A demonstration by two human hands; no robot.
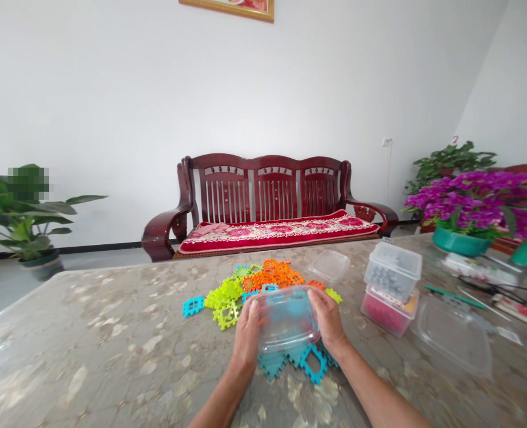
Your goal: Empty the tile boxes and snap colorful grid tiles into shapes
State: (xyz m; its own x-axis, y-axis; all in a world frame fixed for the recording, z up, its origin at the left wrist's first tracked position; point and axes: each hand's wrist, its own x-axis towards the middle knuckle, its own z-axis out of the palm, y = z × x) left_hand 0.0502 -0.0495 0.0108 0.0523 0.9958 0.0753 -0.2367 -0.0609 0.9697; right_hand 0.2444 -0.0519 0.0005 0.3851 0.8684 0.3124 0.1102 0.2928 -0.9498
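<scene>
This looks like a home's living room: ahead of the left hand (247, 330) and right hand (328, 318) stands a dark-red wooden settee (275, 190) with a floral seat runner (285, 230), under a gilt-framed picture (239, 8); a potted plant (35, 245) stands well out past the left hand, purple flowers (469, 196) in a teal planter (462, 243) beyond the right hand.

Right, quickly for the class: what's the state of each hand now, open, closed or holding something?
Left hand: holding the left side of the clear plastic container.
Right hand: holding its right side.
</scene>
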